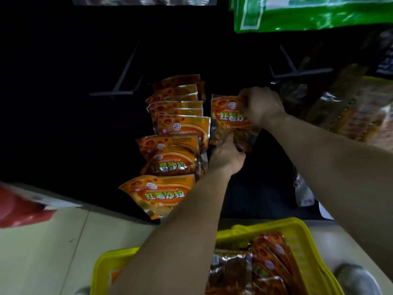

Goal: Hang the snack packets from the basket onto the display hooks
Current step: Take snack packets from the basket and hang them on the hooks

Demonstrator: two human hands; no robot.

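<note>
The hung packets (pixel 176 133) left of centre face you in one row, stacked back along their hook, tops toward the dark display. Just right of them, the packet you hold (pixel 227 118) stands roughly upright, long axis running up the display, printed face toward you. Your left hand (pixel 225 154) reaches up from below and grips its lower edge. Your right hand (pixel 261 107) pinches its top right corner, fingers curled, forearm coming in from the right. Below, the yellow basket (pixel 265 227) holds more orange packets (pixel 270 258), lying overlapped.
</note>
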